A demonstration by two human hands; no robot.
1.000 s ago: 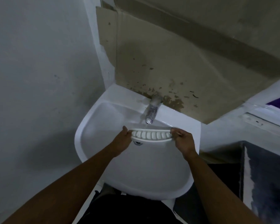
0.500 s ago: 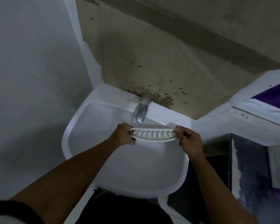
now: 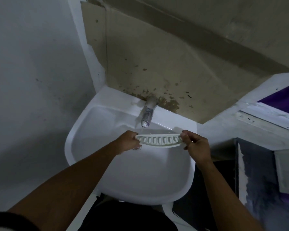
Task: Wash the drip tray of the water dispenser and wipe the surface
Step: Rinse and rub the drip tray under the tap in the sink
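Note:
The white slotted drip tray (image 3: 159, 140) is a long curved piece held level over the white sink (image 3: 83, 124), just below and in front of the chrome tap (image 3: 147, 116). My left hand (image 3: 128, 143) grips its left end and my right hand (image 3: 195, 147) pinches its right end. A thin stream of water falls from the tap spout near the tray's left end. The sink drain is hidden behind my left hand.
A grey wall stands close on the left. Behind the sink is a stained beige board (image 3: 157, 67). To the right run a white ledge (image 3: 265, 119) and a dark panel (image 3: 260, 180) at a lower level.
The tray has tilted so its slotted face shows more, and both hands have shifted slightly right and away from the spout. The view has swung a little.

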